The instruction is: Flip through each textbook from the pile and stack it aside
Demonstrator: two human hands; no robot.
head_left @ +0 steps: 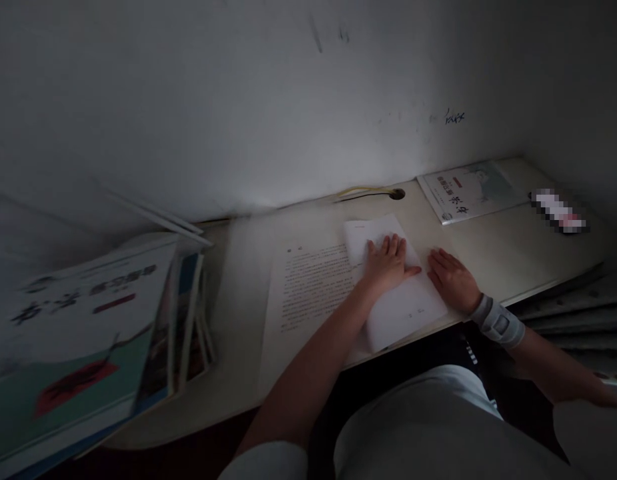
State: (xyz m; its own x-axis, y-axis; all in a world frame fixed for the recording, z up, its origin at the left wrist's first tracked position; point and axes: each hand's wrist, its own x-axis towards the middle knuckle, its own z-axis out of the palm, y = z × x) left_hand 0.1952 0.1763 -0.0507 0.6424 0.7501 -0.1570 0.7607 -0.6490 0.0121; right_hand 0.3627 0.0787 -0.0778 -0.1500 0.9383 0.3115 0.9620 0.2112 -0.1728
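My left hand (388,261) lies flat, fingers stretched out, on a folded white paper (403,310) that rests over a printed sheet (308,283) on the pale desk (508,257). My right hand (452,279) rests palm down at the right edge of that folded paper, fingers together and extended. A grey wrist band sits on my right wrist (498,325). Neither hand grips anything.
A stack of books (88,333) leans at the left of the desk. Another booklet (471,191) lies at the back right near the wall. A cable hole (397,194) with a yellowish cable sits at the desk's back edge. The room is dim.
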